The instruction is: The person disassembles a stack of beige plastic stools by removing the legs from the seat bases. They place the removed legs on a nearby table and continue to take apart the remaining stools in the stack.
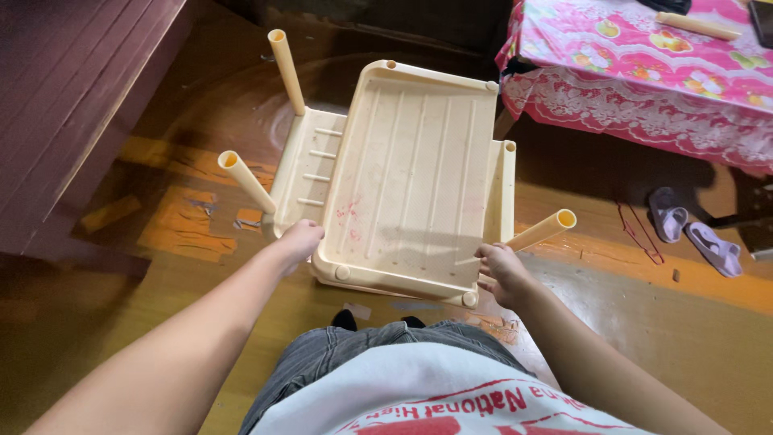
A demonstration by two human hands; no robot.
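Gripping an upturned cream plastic shelf unit (411,177), left hand (299,240) and right hand (503,272) clasping its edges, worn wooden floor (121,322), pink floral tablecloth (644,64)

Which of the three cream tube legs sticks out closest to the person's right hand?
The leg pointing right, just above the right hand. The other two legs stick out on the left side of the tray.

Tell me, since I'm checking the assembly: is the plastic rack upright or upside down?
Upside down: the cream plastic rack shows its ribbed underside, legs pointing up.
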